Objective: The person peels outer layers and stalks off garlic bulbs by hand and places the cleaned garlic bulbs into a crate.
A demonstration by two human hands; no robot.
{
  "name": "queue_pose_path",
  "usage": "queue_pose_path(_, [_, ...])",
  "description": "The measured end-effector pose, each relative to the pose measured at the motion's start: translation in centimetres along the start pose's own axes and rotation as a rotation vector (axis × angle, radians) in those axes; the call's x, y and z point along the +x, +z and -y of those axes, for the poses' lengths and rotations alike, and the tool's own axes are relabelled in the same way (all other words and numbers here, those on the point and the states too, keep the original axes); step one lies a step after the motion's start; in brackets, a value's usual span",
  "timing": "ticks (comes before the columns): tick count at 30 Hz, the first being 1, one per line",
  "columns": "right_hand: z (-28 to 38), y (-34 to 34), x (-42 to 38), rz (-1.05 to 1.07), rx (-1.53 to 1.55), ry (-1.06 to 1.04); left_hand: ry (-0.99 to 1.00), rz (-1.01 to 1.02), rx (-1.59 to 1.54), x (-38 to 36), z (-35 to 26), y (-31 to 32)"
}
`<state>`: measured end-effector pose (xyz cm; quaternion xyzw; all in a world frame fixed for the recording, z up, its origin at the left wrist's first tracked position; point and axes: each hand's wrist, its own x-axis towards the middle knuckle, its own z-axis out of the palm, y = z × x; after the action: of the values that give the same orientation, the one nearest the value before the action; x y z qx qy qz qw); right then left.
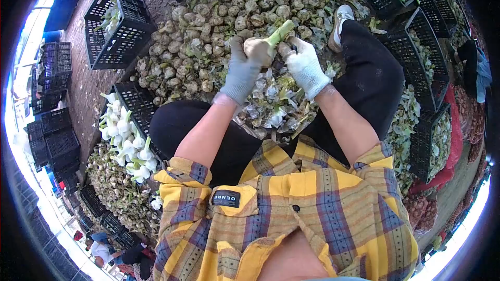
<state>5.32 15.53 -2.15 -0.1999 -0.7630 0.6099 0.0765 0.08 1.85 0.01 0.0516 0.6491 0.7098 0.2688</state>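
Observation:
My left hand (240,72), in a grey-white work glove with dirty fingertips, is closed around a garlic bulb (257,51). The bulb's thick green stalk (280,32) points up and to the right. Close beside the bulb is my right hand (306,67), gloved in white, its fingers curled together near the base of the stalk. Whatever those fingers pinch, if anything, is hidden. Below both hands, between my legs, lies a litter of peeled garlic skins and leaves (276,104). A large heap of soil-covered garlic bulbs (208,36) spreads out beyond my hands.
At my left, a black crate (136,99) stands beside a pile of clean white garlic (125,135). Another black crate (119,26) is at upper left. Several crates of garlic and leaves, including one crate (416,52), line the right. A person (101,250) sits at lower left.

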Motion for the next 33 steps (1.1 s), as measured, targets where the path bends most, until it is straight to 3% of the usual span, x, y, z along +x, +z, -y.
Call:
queue_pose_path(2, [-0.2, 0.6, -0.2, -0.030, 0.022, -0.104, -0.272, 0.086, -0.286, 0.7, 0.1, -1.1])
queue_pose_path(3, [0.1, 0.5, -0.3, -0.018, 0.033, -0.047, -0.408, 0.130, -0.429, 1.0, 0.3, -1.4])
queue_pose_path(7, [0.8, 0.4, 0.0, -0.012, 0.100, 0.190, -0.314, 0.069, -0.203, 1.5, 0.7, -1.1])
queue_pose_path(8, [0.6, 0.3, 0.1, -0.019, 0.121, 0.254, -0.179, 0.019, -0.076, 1.1, 1.0, -0.7])
queue_pose_path(11, [0.3, 0.5, -0.2, -0.011, 0.220, 0.144, -0.037, 0.016, -0.115, 0.4, 1.8, -0.4])
queue_pose_path(12, [0.2, 0.6, 0.0, 0.003, 0.347, 0.163, -0.208, 0.044, -0.245, 0.5, 0.8, -0.7])
queue_pose_path(15, [-0.5, 0.9, 0.3, 0.022, 0.510, 0.259, -0.430, 0.224, -0.539, 1.2, 0.8, -1.7])
queue_pose_path(19, [-0.2, 1.0, 0.3, -0.027, 0.405, 0.256, -0.387, 0.166, -0.330, 1.3, 0.8, -1.6])
queue_pose_path(22, [0.1, 1.0, 0.1, -0.033, 0.430, 0.314, 0.034, -0.070, -0.017, 0.6, 1.7, 0.1])
queue_pose_path(25, [-1.4, 0.5, 0.5, 0.025, 0.502, 0.348, -0.052, 0.052, -0.151, 0.7, 1.5, -1.1])
queue_pose_path(26, [-2.5, 0.5, 0.7, 0.040, 0.589, 0.340, -0.180, 0.052, -0.195, 0.5, 0.8, -1.3])
queue_pose_path(27, [-2.3, 0.5, 0.8, 0.055, 0.675, 0.332, -0.261, 0.137, -0.354, 0.6, 0.6, -1.6])
queue_pose_path(28, [-1.8, 0.6, 0.6, 0.065, 0.955, 0.415, -0.340, 0.223, -0.512, 0.8, 0.5, -1.8])
queue_pose_path(29, [-1.8, 0.5, 0.6, 0.063, 0.855, 0.398, -0.420, 0.309, -0.670, 0.8, 0.4, -2.0])
queue_pose_path(33, [-1.3, 0.3, 0.3, -0.025, 0.617, 0.349, -0.363, 0.122, -0.280, 1.1, 0.9, -1.7])
